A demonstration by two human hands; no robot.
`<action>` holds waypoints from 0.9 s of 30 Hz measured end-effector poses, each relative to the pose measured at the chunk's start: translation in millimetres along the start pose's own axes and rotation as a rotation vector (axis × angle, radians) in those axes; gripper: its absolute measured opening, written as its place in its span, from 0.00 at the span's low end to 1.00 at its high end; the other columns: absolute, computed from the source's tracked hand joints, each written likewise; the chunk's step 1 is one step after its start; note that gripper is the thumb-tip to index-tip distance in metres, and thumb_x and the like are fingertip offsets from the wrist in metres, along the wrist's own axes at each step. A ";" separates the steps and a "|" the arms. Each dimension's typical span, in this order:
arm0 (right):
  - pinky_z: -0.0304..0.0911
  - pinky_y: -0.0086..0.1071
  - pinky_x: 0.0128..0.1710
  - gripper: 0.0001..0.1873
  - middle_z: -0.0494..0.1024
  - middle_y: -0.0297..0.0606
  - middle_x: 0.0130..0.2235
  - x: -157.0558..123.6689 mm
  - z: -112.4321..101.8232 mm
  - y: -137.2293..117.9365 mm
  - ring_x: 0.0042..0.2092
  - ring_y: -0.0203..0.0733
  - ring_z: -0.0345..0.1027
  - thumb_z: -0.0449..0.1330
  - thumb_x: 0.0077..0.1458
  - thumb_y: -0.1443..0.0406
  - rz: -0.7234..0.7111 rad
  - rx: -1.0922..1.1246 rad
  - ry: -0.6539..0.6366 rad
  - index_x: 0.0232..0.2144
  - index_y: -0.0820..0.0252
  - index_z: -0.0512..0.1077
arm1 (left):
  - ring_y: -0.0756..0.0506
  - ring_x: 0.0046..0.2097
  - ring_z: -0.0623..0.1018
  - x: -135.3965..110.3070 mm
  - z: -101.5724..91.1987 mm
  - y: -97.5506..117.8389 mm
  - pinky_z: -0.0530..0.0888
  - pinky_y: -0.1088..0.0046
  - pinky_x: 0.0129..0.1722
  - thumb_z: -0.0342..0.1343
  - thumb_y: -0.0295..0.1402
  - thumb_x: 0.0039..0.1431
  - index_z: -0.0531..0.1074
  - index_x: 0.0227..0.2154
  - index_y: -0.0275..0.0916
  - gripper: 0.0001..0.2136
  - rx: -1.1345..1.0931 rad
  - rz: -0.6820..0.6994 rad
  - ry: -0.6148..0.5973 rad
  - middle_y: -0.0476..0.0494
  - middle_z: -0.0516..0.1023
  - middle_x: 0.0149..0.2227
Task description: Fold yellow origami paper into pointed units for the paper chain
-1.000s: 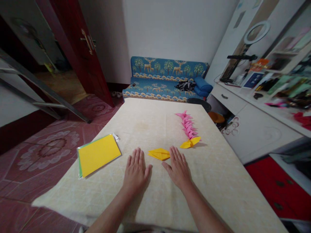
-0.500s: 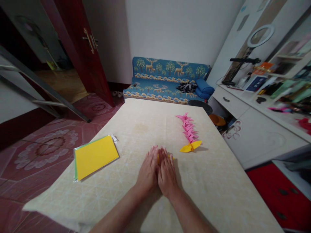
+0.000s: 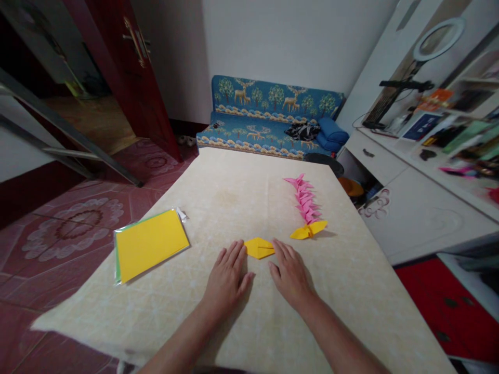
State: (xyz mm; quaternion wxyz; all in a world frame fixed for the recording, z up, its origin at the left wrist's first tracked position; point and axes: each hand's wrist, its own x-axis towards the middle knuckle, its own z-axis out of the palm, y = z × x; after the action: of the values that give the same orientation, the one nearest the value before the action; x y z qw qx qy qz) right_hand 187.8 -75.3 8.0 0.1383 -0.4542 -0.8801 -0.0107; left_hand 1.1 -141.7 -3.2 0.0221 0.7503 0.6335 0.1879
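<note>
A folded piece of yellow origami paper (image 3: pixel 259 248), shaped like a long diamond with a slit on its right half, lies flat on the tablecloth. My left hand (image 3: pixel 229 278) rests at its left end, palm down, fingers stretched and thumb out. At the right end lies my right hand (image 3: pixel 290 271), also flat, its fingertips over the paper's tip. Just beyond to the right sits a yellow origami crane (image 3: pixel 309 230) with wings spread. It touches or nearly touches a row of several pink origami cranes (image 3: pixel 305 199).
A clear packet of yellow and green paper sheets (image 3: pixel 152 245) lies on the table's left side. Behind the table (image 3: pixel 234 176) stands a blue patterned sofa (image 3: pixel 268 117). A white cabinet (image 3: pixel 409 202) with clutter on top is at the right, a red door (image 3: pixel 128 72) at the left.
My hands were pressed together over the yellow paper; they have moved apart to its two ends, uncovering it. The view has shifted slightly.
</note>
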 end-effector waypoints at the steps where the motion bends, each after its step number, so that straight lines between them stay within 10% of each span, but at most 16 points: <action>1: 0.55 0.40 0.56 0.26 0.64 0.49 0.56 4.4 -2.2 -3.0 0.56 0.46 0.56 0.49 0.57 0.69 -0.031 -0.026 -0.011 0.57 0.68 0.57 | 0.41 0.64 0.52 0.4 0.1 0.1 0.53 0.56 0.61 0.46 0.39 0.59 0.51 0.61 0.34 0.28 -0.008 -0.005 -0.001 0.38 0.51 0.64; 13: 0.62 0.38 0.34 0.23 0.72 0.59 0.40 22.9 0.4 -12.1 0.41 0.50 0.65 0.49 0.54 0.75 -0.348 -0.455 -0.112 0.53 0.77 0.59 | 0.39 0.63 0.55 -1.0 2.6 -5.0 0.55 0.52 0.60 0.47 0.37 0.59 0.53 0.60 0.36 0.26 -0.109 0.023 0.044 0.36 0.56 0.62; 27: 0.52 0.26 0.28 0.09 0.77 0.33 0.25 31.5 -58.6 -8.4 0.28 0.35 0.67 0.55 0.47 0.70 -0.010 0.238 -0.192 0.27 0.57 0.75 | 0.43 0.44 0.75 15.0 -26.6 -5.2 0.72 0.63 0.45 0.58 0.37 0.53 0.75 0.41 0.41 0.13 -0.656 -0.090 0.305 0.41 0.77 0.41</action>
State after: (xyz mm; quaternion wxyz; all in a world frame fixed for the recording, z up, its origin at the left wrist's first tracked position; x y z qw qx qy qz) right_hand 177.5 -63.6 73.2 0.1064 -0.4291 -0.8866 0.1364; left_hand -10.2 -131.8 23.8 0.1752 0.6381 0.5679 0.4895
